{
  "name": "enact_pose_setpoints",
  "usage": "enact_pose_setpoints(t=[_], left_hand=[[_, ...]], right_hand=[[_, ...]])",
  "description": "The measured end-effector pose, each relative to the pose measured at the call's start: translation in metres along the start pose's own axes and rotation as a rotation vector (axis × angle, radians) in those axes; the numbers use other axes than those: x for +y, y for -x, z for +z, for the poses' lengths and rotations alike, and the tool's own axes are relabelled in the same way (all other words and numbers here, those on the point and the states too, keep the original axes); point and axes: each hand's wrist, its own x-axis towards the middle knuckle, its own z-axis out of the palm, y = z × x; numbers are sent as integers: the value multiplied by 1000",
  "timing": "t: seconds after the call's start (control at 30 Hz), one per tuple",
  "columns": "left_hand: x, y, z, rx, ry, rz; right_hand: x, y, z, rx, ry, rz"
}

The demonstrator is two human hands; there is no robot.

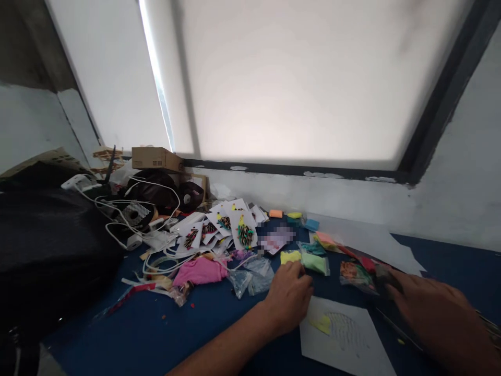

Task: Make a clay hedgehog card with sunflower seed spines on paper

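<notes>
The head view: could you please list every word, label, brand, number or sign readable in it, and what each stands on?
No text can be read.
Brown rectangular cardboard box: printed marks, too small and blurred to read.
Pale pinkish-purple flat object: pixelated, nothing readable.

White paper sheet (332,352), lying flat on the blue worktop (156,344), bore a rounded outline drawing (348,331) filled with rows of short curved marks. A flat, irregular yellow patch (324,325) adjoined the drawing's left side. Beyond the sheet's far left corner, and apart from it, lay a small yellow packet (289,257), its near edge hidden. A dark object (385,279), blurred and of uncertain form, stood beyond the far right corner.
</notes>
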Motion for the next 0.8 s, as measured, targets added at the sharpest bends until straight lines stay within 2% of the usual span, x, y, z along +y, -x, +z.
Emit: enact_pose_setpoints(t=[0.1,0.3,0.37,0.47,0.53,0.57,0.63,0.7,0.77,0.8], left_hand=[[2,1,1,-3,-11,-38],[-3,4,8,-141,79,-9],[-4,4,8,-113,106,0],[-2,0,5,31,212,15],[3,-3,0,117,394,-21],[6,-5,-3,114,527,-60],[14,-7,-7,41,863,-180],[19,-8,-10,-122,1225,-209],[18,-10,-9,-167,1399,-289],[15,-11,-8,-136,1412,-346]], right_hand=[[-3,4,6,-84,176,-80],[-19,6,19,-116,69,-141],[-19,4,18,-99,39,-118],[-20,2,11,-42,-1,-44],[-27,2,6,10,-57,-26],[-34,2,3,32,-87,-37],[-52,5,-1,83,-125,-102],[-72,9,-4,121,-141,-193],[-85,12,-4,112,-170,-284],[-88,13,-4,75,-192,-294]])
